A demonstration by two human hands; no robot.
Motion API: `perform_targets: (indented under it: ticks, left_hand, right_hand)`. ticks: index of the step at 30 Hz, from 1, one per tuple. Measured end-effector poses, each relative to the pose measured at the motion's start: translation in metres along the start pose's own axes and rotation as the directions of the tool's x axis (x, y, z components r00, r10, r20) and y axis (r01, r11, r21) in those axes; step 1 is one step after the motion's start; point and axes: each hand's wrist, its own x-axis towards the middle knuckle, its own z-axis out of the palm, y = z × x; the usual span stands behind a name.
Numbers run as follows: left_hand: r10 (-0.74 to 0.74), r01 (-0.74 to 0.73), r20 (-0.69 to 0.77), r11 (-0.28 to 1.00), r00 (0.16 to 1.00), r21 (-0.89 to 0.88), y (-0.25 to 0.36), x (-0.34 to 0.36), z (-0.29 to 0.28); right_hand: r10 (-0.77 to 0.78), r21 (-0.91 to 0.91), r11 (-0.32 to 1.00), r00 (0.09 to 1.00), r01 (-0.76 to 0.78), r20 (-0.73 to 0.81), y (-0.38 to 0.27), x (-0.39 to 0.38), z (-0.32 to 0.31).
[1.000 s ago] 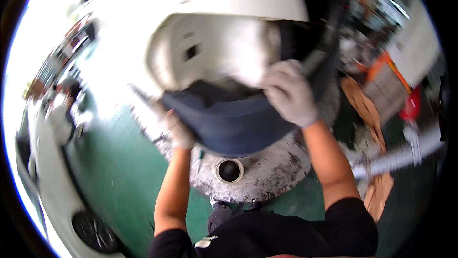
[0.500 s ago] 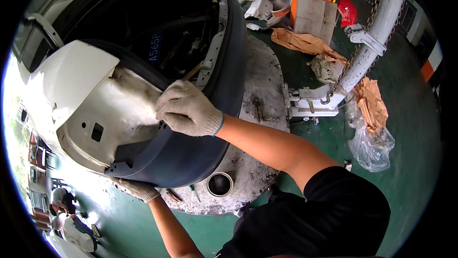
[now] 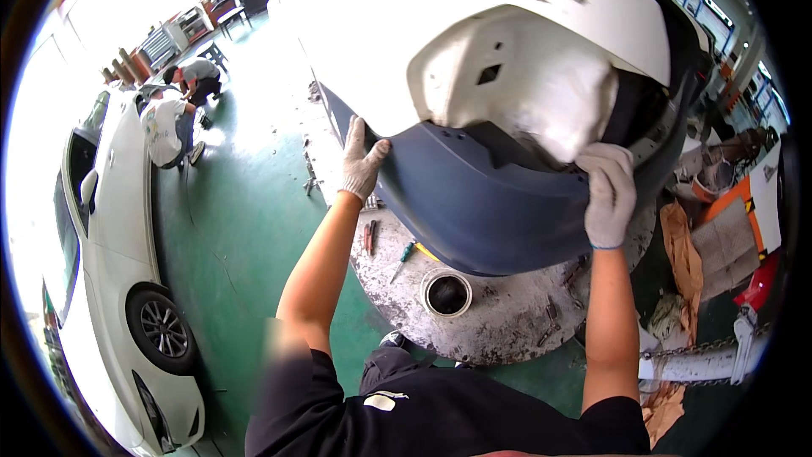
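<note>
A dark blue-grey car bumper [image 3: 491, 203] sits against the white rear corner of a car [image 3: 558, 60]. My left hand [image 3: 362, 168], in a knitted glove, lies on the bumper's outer left edge with its fingers stretched out and the thumb apart. On the other side, my gloved right hand [image 3: 609, 191] closes over the bumper's upper edge, beside the bare white lamp recess [image 3: 541, 93]. Its fingertips are partly hidden behind that edge.
Under the bumper, a stained round platform [image 3: 499, 330] carries an open can [image 3: 447, 293], a screwdriver [image 3: 403, 261] and red-handled pliers [image 3: 370, 237]. A white car [image 3: 118, 229] and two crouching people [image 3: 173, 119] are at left. Brown paper [image 3: 679, 246] lies at right.
The view has swung left, bringing the white car into sight. My left hand has gone from beneath the bumper to its outer left edge. My right hand stays at the upper edge.
</note>
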Motion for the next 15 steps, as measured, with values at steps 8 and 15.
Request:
perform_targets:
  ticks: [8,15]
  left_hand:
    - [0.063,-0.053,-0.029,0.965,0.998,0.258,-0.029,0.050,-0.035]
    - [-0.224,0.180,0.283,0.969,0.933,0.172,0.001,0.089,-0.060]
  right_hand:
    - [0.128,-0.037,0.991,0.991,-0.127,0.034,0.013,-0.007,-0.004]
    - [0.380,0.172,0.917,0.919,-0.359,-0.106,0.033,-0.029,-0.016]
